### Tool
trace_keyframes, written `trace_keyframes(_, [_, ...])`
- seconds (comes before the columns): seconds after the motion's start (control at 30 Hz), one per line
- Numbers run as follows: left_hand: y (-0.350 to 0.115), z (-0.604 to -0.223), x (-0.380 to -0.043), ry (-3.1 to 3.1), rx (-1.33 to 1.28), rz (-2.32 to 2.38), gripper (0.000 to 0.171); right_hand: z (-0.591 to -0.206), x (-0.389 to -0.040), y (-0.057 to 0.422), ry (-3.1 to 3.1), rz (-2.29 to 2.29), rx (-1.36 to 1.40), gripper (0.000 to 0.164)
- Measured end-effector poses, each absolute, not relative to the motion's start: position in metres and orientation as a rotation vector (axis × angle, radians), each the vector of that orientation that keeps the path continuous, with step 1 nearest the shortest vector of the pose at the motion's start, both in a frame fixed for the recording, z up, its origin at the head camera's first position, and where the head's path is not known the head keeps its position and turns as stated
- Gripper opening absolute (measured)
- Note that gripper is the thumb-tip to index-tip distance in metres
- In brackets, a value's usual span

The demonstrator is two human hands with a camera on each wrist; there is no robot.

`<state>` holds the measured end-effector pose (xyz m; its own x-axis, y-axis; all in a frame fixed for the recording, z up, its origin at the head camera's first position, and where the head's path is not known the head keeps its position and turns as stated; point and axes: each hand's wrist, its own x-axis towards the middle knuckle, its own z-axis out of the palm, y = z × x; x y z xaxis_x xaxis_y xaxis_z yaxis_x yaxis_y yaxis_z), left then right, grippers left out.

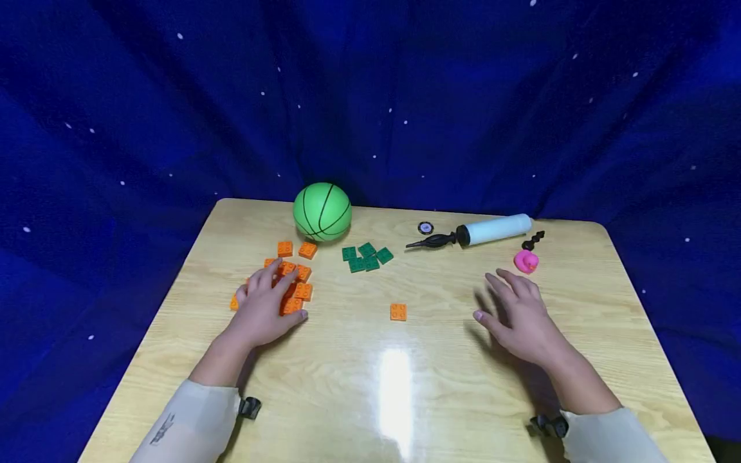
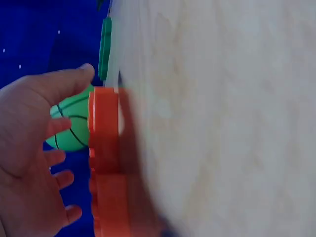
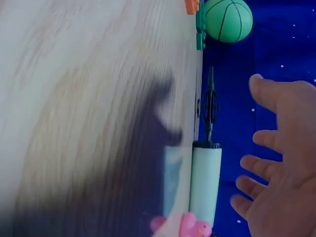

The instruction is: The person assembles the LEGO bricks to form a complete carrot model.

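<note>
My left hand [image 1: 264,310] hovers over a group of orange building blocks [image 1: 303,291] on the left of the table, its fingers spread and holding nothing. Part of that group is hidden beneath the hand. In the left wrist view, the thumb and fingers stand apart from the orange blocks [image 2: 106,131]. Over the table's right side, my right hand [image 1: 523,325] is held with relaxed fingers and nothing in them. Nearest to it is a pink rubber duck [image 1: 526,262], just beyond the fingertips. A single orange block [image 1: 398,312] lies between the two hands.
Several green blocks [image 1: 363,258] lie mid-table. A green ball [image 1: 322,211] with black lines sits at the back. Toward the back right are a hand pump [image 1: 492,231], a small round disc [image 1: 425,227] and a small black piece [image 1: 533,240]. A blue curtain [image 1: 370,96] hangs behind.
</note>
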<state>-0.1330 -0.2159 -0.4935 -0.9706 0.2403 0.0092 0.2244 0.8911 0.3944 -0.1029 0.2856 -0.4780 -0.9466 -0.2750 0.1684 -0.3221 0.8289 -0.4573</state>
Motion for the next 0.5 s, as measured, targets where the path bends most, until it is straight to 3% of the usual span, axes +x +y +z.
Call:
trace_keyframes(0.27, [-0.229, -0.502, -0.124, 3.063, 0.444, 0.835, 0.067, -0.488, -0.111, 0.261, -2.913, 0.977, 0.526, 0.073])
trace_keyframes(0.5, [-0.215, -0.5, -0.126, 3.027, 0.52, 0.934, 0.062, -0.495, -0.118, 0.238, -2.919, 1.006, 0.576, 0.078])
